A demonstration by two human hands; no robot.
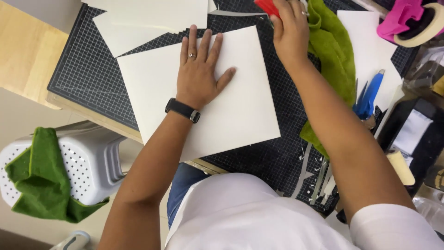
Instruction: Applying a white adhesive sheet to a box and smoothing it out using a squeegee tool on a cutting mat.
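From the head camera, the left hand (200, 69) lies flat and fully spread, palm down on a large square sheet of white card (222, 115), which rests tilted on the black gridded cutting mat (88, 69). A black band circles the wrist (a ring shows on one finger). The right hand (290, 32) reaches to the mat's far edge, fingers curled loosely round a small red object (267, 6), mostly cut off by the frame. Its forearm crosses a crumpled green felt cloth (330, 55).
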